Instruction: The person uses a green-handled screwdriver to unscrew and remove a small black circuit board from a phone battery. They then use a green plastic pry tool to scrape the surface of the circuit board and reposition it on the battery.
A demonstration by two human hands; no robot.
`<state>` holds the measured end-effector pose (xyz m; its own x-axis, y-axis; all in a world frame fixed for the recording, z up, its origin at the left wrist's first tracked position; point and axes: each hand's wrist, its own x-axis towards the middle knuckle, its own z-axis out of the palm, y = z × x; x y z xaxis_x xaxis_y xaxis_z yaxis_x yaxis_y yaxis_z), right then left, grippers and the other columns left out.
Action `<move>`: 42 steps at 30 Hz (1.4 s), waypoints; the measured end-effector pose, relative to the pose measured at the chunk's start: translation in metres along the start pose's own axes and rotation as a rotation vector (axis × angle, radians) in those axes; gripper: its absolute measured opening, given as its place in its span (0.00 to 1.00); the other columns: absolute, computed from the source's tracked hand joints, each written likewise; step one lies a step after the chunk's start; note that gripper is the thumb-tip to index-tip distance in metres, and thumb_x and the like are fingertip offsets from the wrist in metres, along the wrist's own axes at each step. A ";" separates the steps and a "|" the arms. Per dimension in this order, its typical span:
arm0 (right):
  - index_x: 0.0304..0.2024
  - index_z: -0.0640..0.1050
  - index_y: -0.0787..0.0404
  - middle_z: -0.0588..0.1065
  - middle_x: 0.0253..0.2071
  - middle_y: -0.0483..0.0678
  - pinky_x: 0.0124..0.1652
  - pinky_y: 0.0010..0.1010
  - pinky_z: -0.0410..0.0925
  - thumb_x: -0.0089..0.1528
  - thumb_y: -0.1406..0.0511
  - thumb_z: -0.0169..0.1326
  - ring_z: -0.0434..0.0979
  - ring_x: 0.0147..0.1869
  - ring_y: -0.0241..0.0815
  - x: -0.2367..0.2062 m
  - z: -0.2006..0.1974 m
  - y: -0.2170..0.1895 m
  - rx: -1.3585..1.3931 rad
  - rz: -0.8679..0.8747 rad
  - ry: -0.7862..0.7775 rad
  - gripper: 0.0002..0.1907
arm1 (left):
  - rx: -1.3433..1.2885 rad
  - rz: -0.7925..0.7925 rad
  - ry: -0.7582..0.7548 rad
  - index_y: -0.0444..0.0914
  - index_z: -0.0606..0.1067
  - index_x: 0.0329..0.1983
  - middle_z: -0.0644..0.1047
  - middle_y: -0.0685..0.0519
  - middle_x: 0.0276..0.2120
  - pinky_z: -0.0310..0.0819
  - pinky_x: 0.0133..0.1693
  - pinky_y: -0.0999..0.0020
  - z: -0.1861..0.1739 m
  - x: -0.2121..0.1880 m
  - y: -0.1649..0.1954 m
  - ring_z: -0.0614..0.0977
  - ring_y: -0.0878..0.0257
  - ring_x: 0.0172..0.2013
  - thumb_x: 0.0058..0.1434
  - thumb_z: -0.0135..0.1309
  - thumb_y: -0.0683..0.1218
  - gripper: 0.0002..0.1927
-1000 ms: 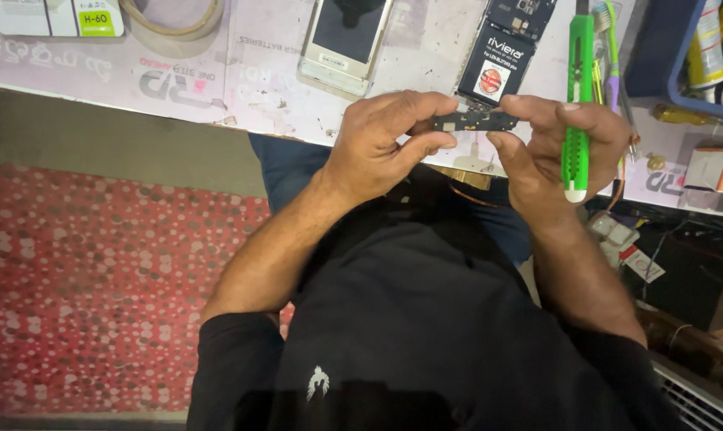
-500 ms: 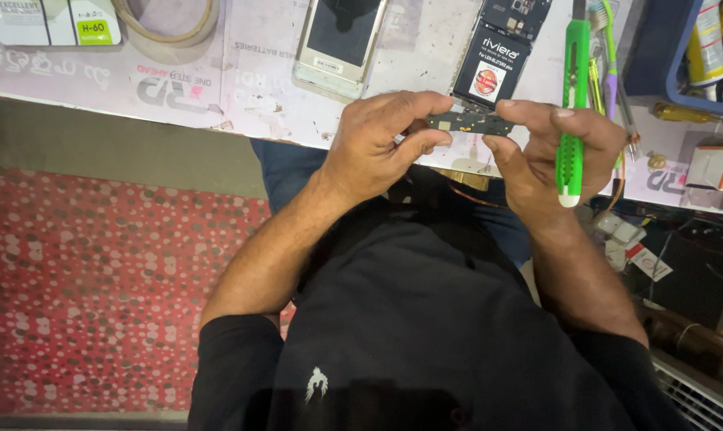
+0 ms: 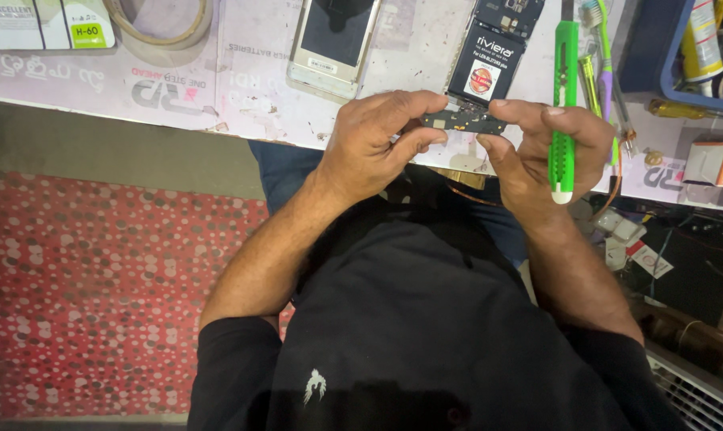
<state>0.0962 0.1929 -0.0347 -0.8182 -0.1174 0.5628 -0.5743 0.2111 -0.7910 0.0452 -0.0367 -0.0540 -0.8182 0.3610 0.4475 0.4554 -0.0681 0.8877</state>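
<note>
Small circuit board [image 3: 465, 122] pinched between left hand [image 3: 377, 144] and right hand [image 3: 549, 156], just over the near edge of the workbench [image 3: 249, 96]. Screwdriver [image 3: 563, 112] sits in the right hand, tip pointing away. Opened phone with battery [image 3: 489, 56] lies on the bench just behind the board; a face-up phone [image 3: 333, 44] to its left, tape roll [image 3: 160, 22] further left. Toothbrush [image 3: 605, 56] right of the screwdriver, bin [image 3: 673, 64] beyond it at far right

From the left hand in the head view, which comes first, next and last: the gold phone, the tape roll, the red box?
Measured from the left hand:
1. Gold phone, just above it on the table.
2. Tape roll, farther toward the upper left.
3. Red box, far off at the right edge.
</note>
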 end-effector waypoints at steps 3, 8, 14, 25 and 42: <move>0.64 0.59 0.57 0.77 0.56 0.63 0.51 0.31 0.81 0.69 0.78 0.57 0.82 0.57 0.44 -0.001 0.000 0.000 0.022 0.013 0.000 0.28 | 0.004 0.018 0.003 0.37 0.75 0.57 0.82 0.51 0.38 0.79 0.35 0.70 0.000 0.001 0.001 0.85 0.64 0.33 0.68 0.65 0.41 0.17; 0.63 0.59 0.57 0.77 0.54 0.63 0.51 0.31 0.81 0.69 0.78 0.57 0.82 0.56 0.44 0.000 0.003 -0.004 -0.007 0.014 0.007 0.28 | 0.011 0.005 0.001 0.36 0.75 0.57 0.81 0.51 0.36 0.78 0.35 0.69 -0.001 0.001 0.003 0.84 0.64 0.32 0.68 0.64 0.41 0.17; 0.63 0.58 0.58 0.77 0.57 0.63 0.52 0.31 0.81 0.69 0.78 0.57 0.82 0.57 0.45 0.002 0.004 -0.007 0.010 0.003 -0.009 0.28 | -0.020 0.010 0.001 0.36 0.75 0.57 0.81 0.51 0.37 0.79 0.34 0.70 0.000 0.001 0.003 0.85 0.64 0.32 0.68 0.64 0.41 0.16; 0.59 0.64 0.63 0.80 0.45 0.59 0.42 0.22 0.74 0.69 0.79 0.63 0.85 0.48 0.45 -0.013 0.001 -0.004 -0.095 0.139 0.086 0.24 | 0.315 0.154 0.114 0.36 0.76 0.55 0.77 0.42 0.53 0.80 0.46 0.62 -0.004 0.005 0.028 0.83 0.56 0.43 0.64 0.65 0.46 0.19; 0.61 0.63 0.64 0.78 0.49 0.62 0.45 0.28 0.78 0.72 0.77 0.59 0.84 0.52 0.48 0.006 -0.005 0.009 -0.096 0.066 0.104 0.21 | 1.087 0.257 -0.069 0.39 0.77 0.47 0.77 0.52 0.48 0.61 0.56 0.46 -0.101 0.030 0.009 0.77 0.54 0.52 0.66 0.57 0.41 0.08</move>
<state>0.0861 0.1988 -0.0376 -0.8444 -0.0001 0.5358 -0.5098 0.3074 -0.8035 -0.0110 -0.1205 -0.0217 -0.6498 0.5062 0.5671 0.7005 0.6885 0.1880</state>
